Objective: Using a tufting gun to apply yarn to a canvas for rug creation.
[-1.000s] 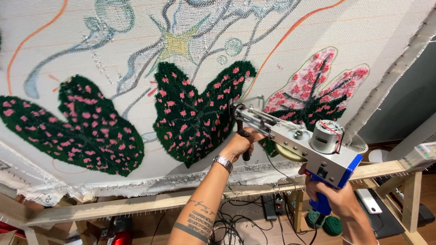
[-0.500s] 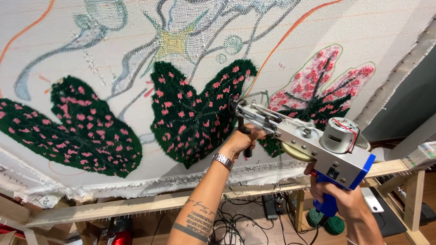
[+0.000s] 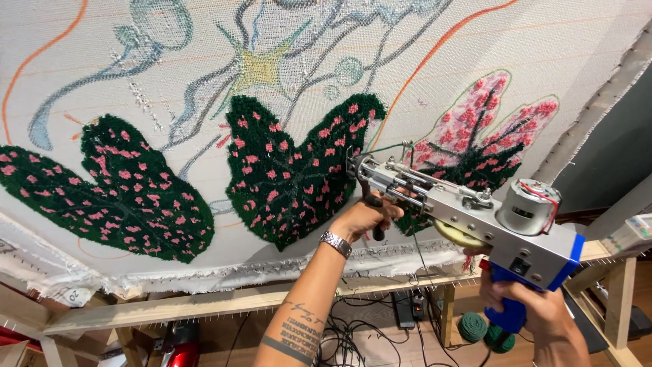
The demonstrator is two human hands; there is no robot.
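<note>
A silver and blue tufting gun (image 3: 475,211) points its needle at a white cloth (image 3: 475,47) stretched on a wooden frame (image 3: 204,302). My left hand (image 3: 363,216) grips the gun's black front handle, a metal watch on the wrist. My right hand (image 3: 526,306) is wrapped around the blue rear grip. The needle tip sits at the right edge of a dark green tufted leaf with pink spots (image 3: 295,173). Green yarn runs up from the gun's front.
Another green spotted leaf (image 3: 115,187) lies to the left, a pink leaf (image 3: 485,132) to the right, with outlined shapes above. Below the frame are cables (image 3: 353,333), green yarn cones (image 3: 485,329) and a red object (image 3: 178,343).
The gun and both hands have shifted slightly right and down along the cloth; the view has moved with them.
</note>
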